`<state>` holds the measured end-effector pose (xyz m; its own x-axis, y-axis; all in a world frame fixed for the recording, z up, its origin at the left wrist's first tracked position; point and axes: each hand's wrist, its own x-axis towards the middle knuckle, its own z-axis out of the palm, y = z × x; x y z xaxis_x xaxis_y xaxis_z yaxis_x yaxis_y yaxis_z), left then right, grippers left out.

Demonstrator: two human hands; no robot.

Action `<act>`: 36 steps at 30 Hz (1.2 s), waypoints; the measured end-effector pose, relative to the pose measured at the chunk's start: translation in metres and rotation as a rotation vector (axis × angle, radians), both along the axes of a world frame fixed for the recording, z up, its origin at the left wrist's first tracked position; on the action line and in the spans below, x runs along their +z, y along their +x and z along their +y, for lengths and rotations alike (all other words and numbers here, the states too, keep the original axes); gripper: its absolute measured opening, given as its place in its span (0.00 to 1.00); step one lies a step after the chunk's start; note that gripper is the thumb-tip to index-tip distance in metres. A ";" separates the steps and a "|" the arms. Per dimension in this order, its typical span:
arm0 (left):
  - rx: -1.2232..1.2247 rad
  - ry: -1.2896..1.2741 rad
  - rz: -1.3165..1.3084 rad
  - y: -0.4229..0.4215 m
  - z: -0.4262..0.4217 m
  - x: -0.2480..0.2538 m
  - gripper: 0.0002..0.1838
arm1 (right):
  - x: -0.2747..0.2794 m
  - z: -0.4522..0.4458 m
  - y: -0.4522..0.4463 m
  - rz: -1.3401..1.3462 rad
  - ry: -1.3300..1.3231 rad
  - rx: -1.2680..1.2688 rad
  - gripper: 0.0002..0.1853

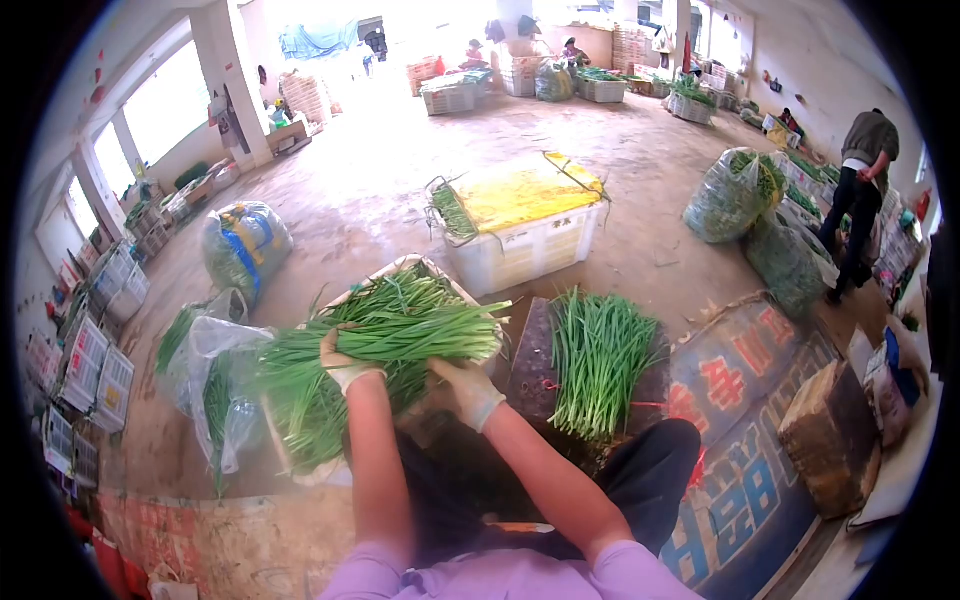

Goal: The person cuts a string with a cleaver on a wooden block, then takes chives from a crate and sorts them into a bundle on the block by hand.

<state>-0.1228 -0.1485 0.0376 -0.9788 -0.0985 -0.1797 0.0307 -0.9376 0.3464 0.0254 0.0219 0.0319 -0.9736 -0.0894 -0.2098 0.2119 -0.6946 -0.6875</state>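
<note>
A loose bunch of chives lies across both my gloved hands, pale stalk ends to the right and green leaves to the left. My left hand is closed around its middle, fingers partly hidden by leaves. My right hand grips from below near the stalk ends; some fingertips are hidden. Beneath the bunch stands a white crate heaped with more chives. To the right, another pile of chives rests on a dark board, stalk ends toward me, with a red tie beside it.
A white crate with a yellow cover stands ahead. Filled plastic bags sit left, and an open clear bag touches my crate's side. At right are a wooden block, large bags and a standing person. Others sit farther back.
</note>
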 end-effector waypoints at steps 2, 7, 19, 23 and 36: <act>0.028 0.011 -0.006 0.002 -0.003 0.000 0.11 | 0.000 0.009 0.007 -0.039 0.000 -0.011 0.13; 0.022 -0.008 -0.102 0.017 -0.019 0.015 0.12 | 0.003 0.069 0.060 0.150 -0.319 0.028 0.11; -0.058 0.091 -0.031 -0.003 -0.041 -0.020 0.13 | -0.058 0.105 0.055 0.748 1.534 0.296 0.16; -0.056 -0.129 -0.011 0.009 -0.032 -0.014 0.11 | 0.006 0.079 0.039 0.246 0.603 -0.235 0.16; -0.034 -0.226 0.035 0.010 -0.021 -0.020 0.18 | 0.008 0.070 0.049 0.450 0.599 -0.467 0.14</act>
<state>-0.1125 -0.1699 0.0176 -0.9874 -0.0996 -0.1230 0.0164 -0.8372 0.5467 0.0746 0.0917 0.0401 -0.8846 0.3407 0.3184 -0.3822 -0.1387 -0.9136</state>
